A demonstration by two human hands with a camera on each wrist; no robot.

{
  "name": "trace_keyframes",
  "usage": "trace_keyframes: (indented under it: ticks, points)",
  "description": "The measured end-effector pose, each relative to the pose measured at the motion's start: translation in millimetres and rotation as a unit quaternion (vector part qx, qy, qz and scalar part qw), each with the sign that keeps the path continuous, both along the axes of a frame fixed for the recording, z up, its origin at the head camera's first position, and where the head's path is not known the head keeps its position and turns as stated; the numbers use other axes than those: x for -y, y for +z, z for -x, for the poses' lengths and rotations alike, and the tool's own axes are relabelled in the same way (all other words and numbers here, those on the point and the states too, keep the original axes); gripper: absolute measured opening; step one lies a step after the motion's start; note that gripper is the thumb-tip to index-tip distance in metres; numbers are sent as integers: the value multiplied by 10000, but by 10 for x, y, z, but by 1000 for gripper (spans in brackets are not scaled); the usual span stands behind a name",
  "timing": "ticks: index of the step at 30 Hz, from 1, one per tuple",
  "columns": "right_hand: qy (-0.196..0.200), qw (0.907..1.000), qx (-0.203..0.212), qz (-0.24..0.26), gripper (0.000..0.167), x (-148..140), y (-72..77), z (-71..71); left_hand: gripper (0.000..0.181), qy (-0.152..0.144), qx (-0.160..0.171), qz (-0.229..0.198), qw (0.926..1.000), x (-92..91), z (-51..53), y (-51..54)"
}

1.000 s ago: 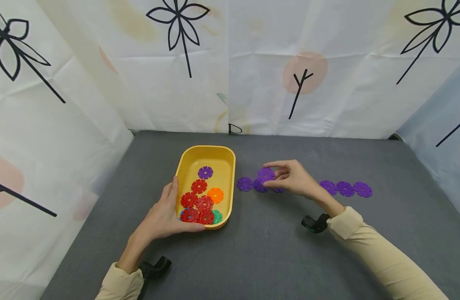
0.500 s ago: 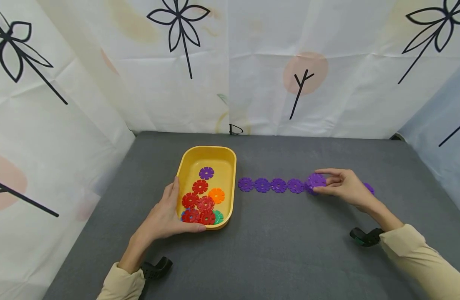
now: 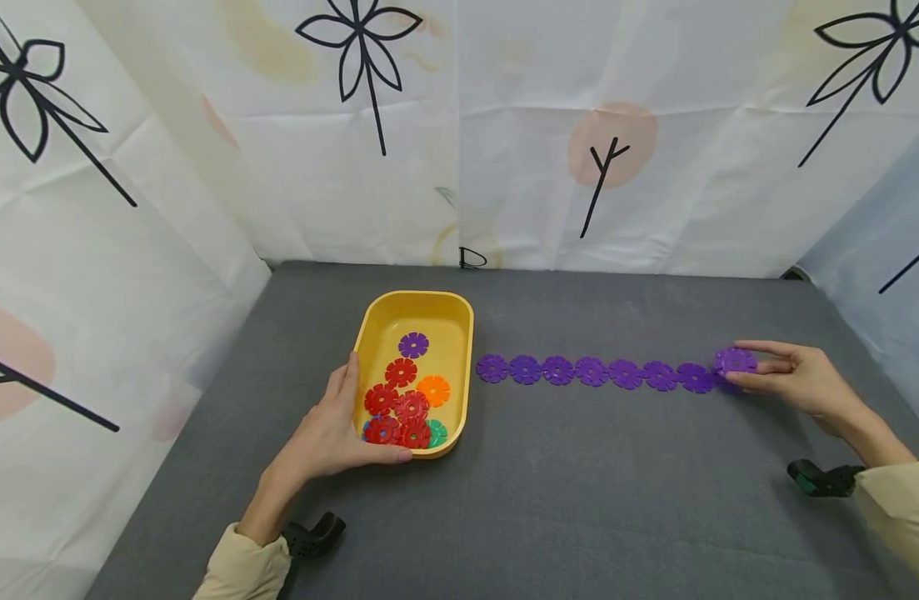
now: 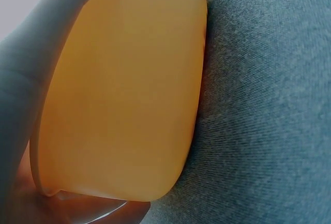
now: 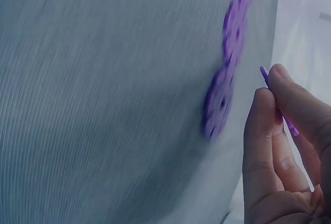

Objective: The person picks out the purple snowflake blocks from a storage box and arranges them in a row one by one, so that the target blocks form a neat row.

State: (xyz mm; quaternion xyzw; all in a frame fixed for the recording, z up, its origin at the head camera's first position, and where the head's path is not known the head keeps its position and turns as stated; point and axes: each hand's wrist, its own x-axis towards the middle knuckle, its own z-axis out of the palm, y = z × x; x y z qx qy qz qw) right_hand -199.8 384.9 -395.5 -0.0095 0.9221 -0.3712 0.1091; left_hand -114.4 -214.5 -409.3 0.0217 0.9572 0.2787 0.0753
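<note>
My right hand point(image 3: 807, 385) pinches a purple snowflake disc point(image 3: 735, 360) between thumb and fingers, over the right end of a row of purple snowflake discs point(image 3: 591, 372). In the right wrist view the held disc point(image 5: 264, 74) appears edge-on, apart from the row on the cloth. At the left, my left hand point(image 3: 326, 432) grips the near-left corner of a yellow tray point(image 3: 450, 321). The left wrist view is filled mostly by the outside of the tray point(image 4: 124, 94), with the thumb along its edge.
Inside the tray lie a purple disc point(image 3: 413, 345), an orange disc point(image 3: 433, 390), several red discs point(image 3: 402, 372), a green one point(image 3: 436, 432) and a mostly covered blue one. Grey cloth point(image 3: 579, 508) covers the table. Patterned white curtains point(image 3: 526, 192) stand behind and at the sides.
Holding the purple disc, my right hand has travelled rightward along the row to its far right end, uncovering the discs in the middle. The left hand and tray stay in place.
</note>
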Motion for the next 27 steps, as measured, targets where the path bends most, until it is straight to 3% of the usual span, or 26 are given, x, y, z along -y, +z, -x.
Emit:
trace_keyframes:
  ticks: [10, 21, 27]
  points:
    - [-362, 9987, 190, -296, 66, -399, -114, 10, 147, -28, -15, 44, 10000, 3, 5, 9]
    - [-420, 9958, 400, -707, 70, -454, -140, -11, 147, -17, 55, 22, 10000, 0, 8, 26]
    - [-323, 9922, 545, -1077, 82, -463, -133, 29, 146, 5, 78, -3, 10000, 0, 7, 40]
